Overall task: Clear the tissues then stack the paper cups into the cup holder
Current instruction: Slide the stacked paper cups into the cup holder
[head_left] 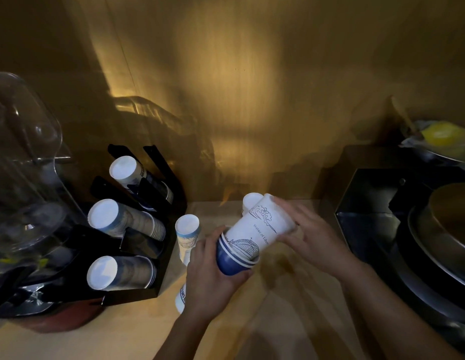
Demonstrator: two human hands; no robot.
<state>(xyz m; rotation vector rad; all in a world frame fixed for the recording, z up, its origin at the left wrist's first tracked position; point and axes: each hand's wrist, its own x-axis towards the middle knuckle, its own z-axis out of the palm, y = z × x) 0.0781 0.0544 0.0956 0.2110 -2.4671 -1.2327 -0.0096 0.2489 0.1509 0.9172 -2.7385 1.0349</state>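
A nested stack of paper cups [252,237], white with blue print, is held tilted above the wooden counter [138,331]. My left hand [213,276] grips its blue rim end; my right hand [309,235] presses on the bottom end. A black cup holder [164,279] at the left holds three rows of stacked cups [122,222] lying with their bottoms toward me. One upside-down cup [187,236] stands beside the holder, another cup [249,201] stands behind the held stack, and a further cup [180,298] shows partly under my left wrist. No tissues are visible.
A clear plastic dispenser [26,162] stands at the far left. A black metal container [377,203] and round metal pans [439,245] fill the right side, with a yellow object [441,137] behind them. A golden wall closes off the back.
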